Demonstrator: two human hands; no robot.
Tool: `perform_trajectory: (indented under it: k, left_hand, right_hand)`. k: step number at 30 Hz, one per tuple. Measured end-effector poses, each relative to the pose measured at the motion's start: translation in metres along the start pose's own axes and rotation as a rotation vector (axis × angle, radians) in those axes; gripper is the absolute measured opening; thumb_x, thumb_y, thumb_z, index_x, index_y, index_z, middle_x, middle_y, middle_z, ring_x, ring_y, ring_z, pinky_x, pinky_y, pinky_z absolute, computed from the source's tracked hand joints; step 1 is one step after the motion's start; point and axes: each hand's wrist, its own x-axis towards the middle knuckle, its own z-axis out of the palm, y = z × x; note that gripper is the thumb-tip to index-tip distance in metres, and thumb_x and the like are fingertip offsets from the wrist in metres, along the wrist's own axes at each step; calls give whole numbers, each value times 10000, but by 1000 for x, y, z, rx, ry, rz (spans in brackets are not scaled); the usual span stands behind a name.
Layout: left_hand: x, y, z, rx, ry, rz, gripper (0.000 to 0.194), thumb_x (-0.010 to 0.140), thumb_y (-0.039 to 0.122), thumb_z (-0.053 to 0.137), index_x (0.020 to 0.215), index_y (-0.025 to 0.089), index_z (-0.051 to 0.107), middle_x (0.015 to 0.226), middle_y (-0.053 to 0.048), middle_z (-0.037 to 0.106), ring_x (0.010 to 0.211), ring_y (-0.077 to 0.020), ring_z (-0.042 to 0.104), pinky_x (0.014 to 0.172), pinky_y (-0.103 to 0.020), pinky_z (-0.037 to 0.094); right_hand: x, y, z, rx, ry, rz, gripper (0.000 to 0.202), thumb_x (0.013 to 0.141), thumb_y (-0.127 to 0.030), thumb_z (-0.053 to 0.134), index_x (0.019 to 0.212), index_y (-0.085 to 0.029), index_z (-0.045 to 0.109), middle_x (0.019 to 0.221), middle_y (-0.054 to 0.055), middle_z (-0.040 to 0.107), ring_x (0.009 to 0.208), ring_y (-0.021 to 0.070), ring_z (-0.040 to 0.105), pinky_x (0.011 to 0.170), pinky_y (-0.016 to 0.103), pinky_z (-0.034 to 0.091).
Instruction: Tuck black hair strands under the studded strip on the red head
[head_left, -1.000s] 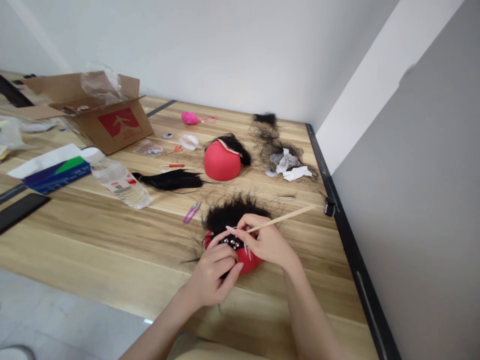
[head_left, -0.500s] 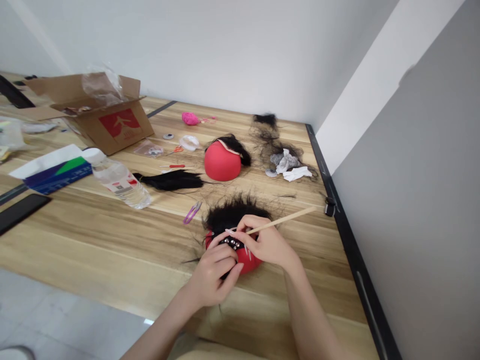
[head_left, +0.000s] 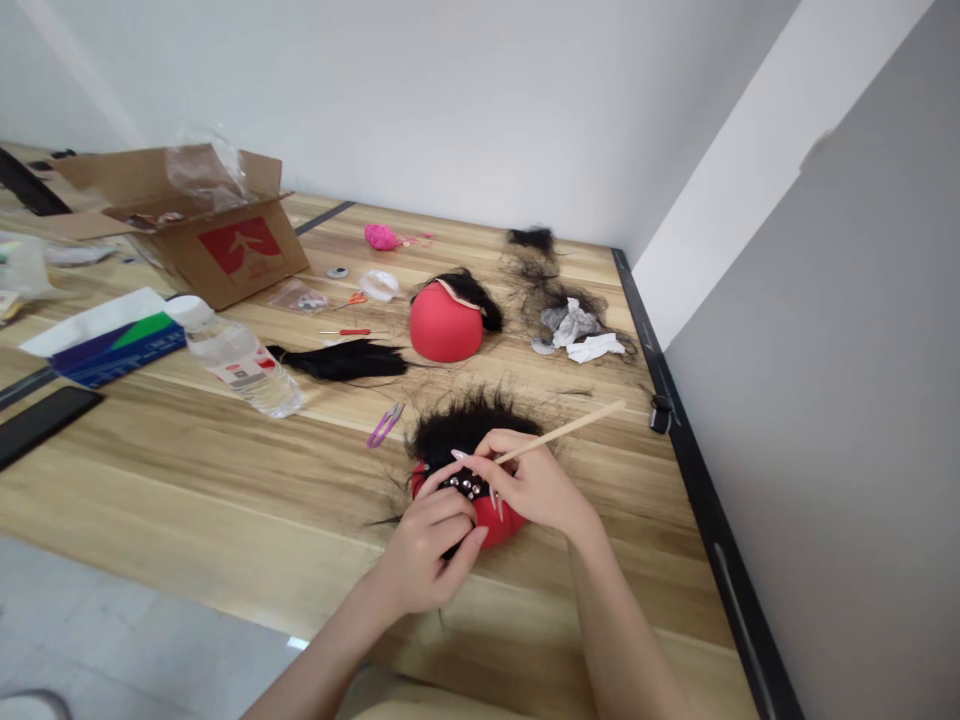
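A red dome-shaped form [head_left: 501, 528] lies on the table before me, with short black hair [head_left: 469, 420] standing up along its far side. A dark band with several shiny round studs or pin heads [head_left: 466, 488] crosses its top. My left hand [head_left: 435, 545] grips the form from the left, fingers bent over the band and thumb along the near side. In my right hand [head_left: 525, 485] is a thin pale wooden stick [head_left: 574, 430], pinched between thumb and fingers and slanting up to the right. Its working end is hidden by my fingers, close to the left fingertips at the hair's edge.
Beyond stands another red dome [head_left: 445, 325] with black hair. Purple snips [head_left: 385, 425], a black hair bundle [head_left: 345, 360], a red-handled tool [head_left: 355, 332] and a water bottle [head_left: 244, 360] lie leftward. A cardboard box [head_left: 225, 250] is farther back; loose hair and white cloth [head_left: 595, 347] lie right.
The stick's free end has shifted slightly left and up, as my right fingers turned a little. My left hand and the red form have stayed in place.
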Motion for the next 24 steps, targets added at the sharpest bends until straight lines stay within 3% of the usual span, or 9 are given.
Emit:
perform_trajectory:
  k: [9, 19, 24]
  left_hand:
    - [1, 2, -1, 18, -8, -7, 245, 869, 114, 454, 637, 164, 517, 660, 9, 549, 631, -106, 500, 1051, -507, 426]
    - [1, 2, -1, 5, -24, -2, 236, 866, 100, 458, 645, 164, 511, 664, 12, 537, 643, -107, 499, 1074, -514, 409]
    - [1, 2, -4, -37, 34, -1, 216, 863, 64, 463, 672, 160, 498, 684, 15, 536, 655, -100, 496, 1045, -483, 435]
  right_hand:
    - [2, 1, 0, 2, 8, 48, 345, 900, -437, 542, 674, -182, 590, 632, -14, 567, 571, 116, 509, 549, 235, 387]
    - [0, 4, 0, 219, -20, 161, 414, 936, -508, 419, 716, -179, 542, 610, -23, 559, 456, 86, 539, 469, 207, 444]
    - [1, 3, -1, 248, -19, 178, 410, 936, -517, 412, 747, -176, 537, 620, -19, 565, 470, 85, 549, 468, 200, 447]
